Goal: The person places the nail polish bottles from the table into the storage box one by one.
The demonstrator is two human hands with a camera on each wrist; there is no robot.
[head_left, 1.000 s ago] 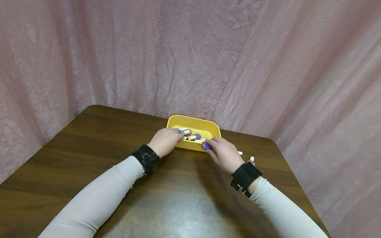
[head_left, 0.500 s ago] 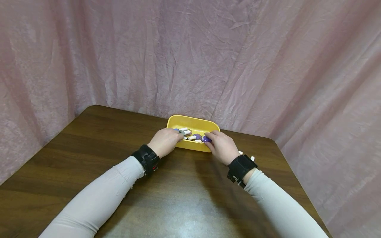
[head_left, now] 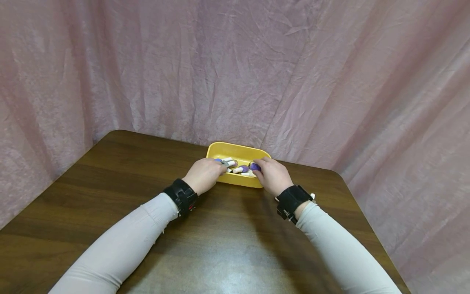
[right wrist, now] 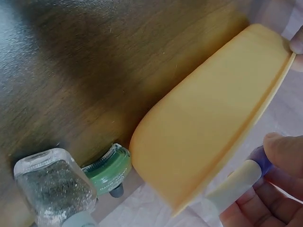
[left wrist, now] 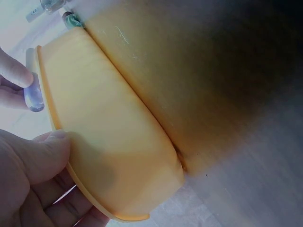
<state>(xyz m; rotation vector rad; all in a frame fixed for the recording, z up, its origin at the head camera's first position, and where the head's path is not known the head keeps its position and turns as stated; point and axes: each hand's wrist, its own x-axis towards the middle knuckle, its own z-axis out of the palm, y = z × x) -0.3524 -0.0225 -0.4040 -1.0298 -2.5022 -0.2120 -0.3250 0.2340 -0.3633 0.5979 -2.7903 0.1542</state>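
Head view: the right hand [head_left: 274, 176] pinches a small rounded purple glass bottle [head_left: 255, 166] over the right end of a yellow plastic bin [head_left: 240, 181], while the left hand [head_left: 204, 174] grips its near left rim, on a dark wood-look table [head_left: 227, 237] before a pink velvety curtain [head_left: 235, 81]. Left wrist: thumb outside, fingers behind — bin's probably light and stiff, rim's a good hold. Right wrist: fingers closed on the bottle's body, likely slick and breakable — I'd grip there, not the white cylindrical cap [right wrist: 235, 185].

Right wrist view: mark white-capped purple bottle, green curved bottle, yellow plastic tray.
White-capped purple bottle [right wrist: 239, 182], right wrist: cap.
Green curved bottle [right wrist: 111, 172], right wrist: side.
Yellow plastic tray [right wrist: 203, 120], right wrist: outer wall.
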